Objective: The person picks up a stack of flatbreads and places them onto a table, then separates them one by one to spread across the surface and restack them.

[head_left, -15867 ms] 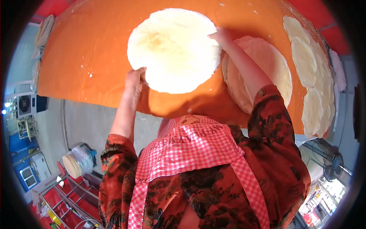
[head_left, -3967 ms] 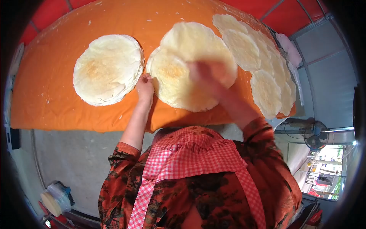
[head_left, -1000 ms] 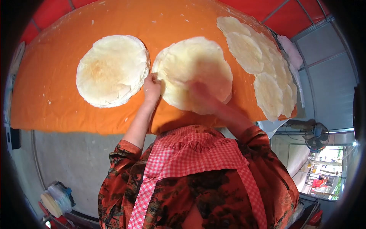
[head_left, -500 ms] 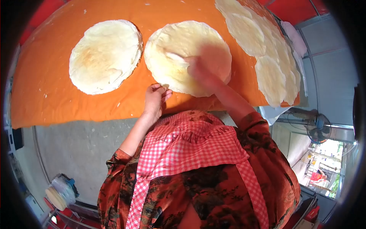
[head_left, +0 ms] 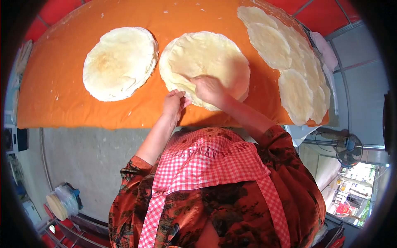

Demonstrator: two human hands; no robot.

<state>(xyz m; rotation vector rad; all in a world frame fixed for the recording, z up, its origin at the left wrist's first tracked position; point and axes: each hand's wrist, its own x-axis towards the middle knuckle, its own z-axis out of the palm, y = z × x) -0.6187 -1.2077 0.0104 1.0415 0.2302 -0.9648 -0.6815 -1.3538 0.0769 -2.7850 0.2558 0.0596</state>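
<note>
A stack of thin round flatbreads lies on the orange cloth in front of me. At its near left edge, my left hand is closed, thumb and fingers pinching the rim of a flatbread. My right hand rests on the lower part of the stack, just right of the left hand. Its fingers are curled in, and the fingertips are hidden, so what they hold cannot be made out. The top flatbread looks creased beside the right thumb. A second flatbread stack lies to the left, apart from both hands.
Several overlapping flatbreads spread along the table's right side. The orange cloth covers the table, with small crumbs on it. A fan stands at the lower right. A plastic-wrapped bundle is at the lower left.
My right hand, blurred over the middle of the stack before, has come down and toward my left hand. The left hand stays at the rim. The whole view has shifted slightly.
</note>
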